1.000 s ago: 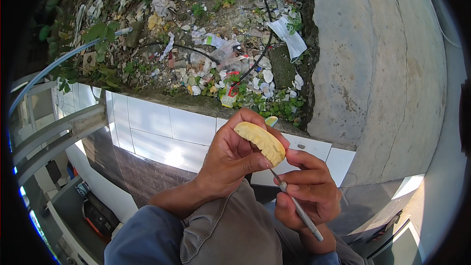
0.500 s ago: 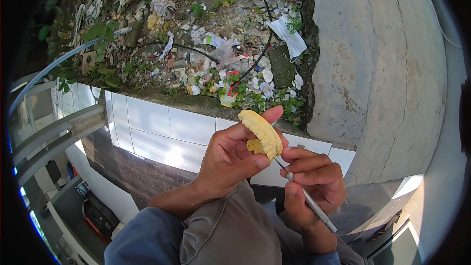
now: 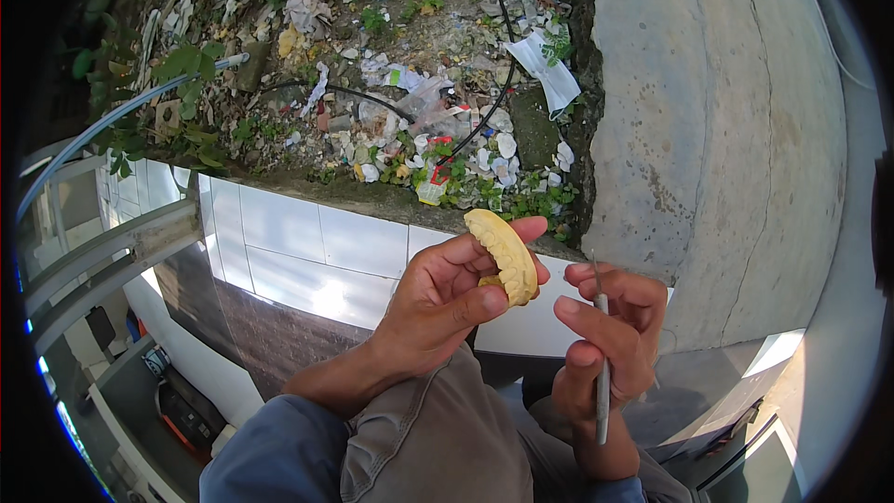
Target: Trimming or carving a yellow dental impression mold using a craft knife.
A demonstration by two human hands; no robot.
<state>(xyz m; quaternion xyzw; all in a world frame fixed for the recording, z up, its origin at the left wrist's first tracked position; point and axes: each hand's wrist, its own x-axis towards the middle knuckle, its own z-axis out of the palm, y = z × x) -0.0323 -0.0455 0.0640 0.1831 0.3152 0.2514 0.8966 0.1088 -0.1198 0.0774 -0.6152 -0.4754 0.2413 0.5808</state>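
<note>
The bare left hand (image 3: 433, 303) has its grip clamped on a pale yellow, horseshoe-shaped dental cast (image 3: 510, 256), thumb against the near end and fingers behind; the cast sits in the air above the person's knees, its row of teeth facing left. The bare right hand (image 3: 619, 335) has its grip closed around a slim grey metal tool with a thin pointed tip (image 3: 603, 396), the tip upward, apart from the cast and to its right. The likeliest trouble, I judge, is a slip: a careless swing of that point to the left could nick the teeth or jab the left fingertips, which reach past the cast's right edge. The cast looks brittle, and since nothing supports it from below, a loosened thumb could let it fall onto the brown-grey trousers (image 3: 438, 428) or the hard edge of the white tiled ledge (image 3: 363, 272) just beyond. Past the ledge lies litter-strewn ground (image 3: 456, 33), where a dropped piece would be hard to spot. A gap separates the hands, and the right one has more space outward, toward the grey concrete slab (image 3: 689, 130).
</note>
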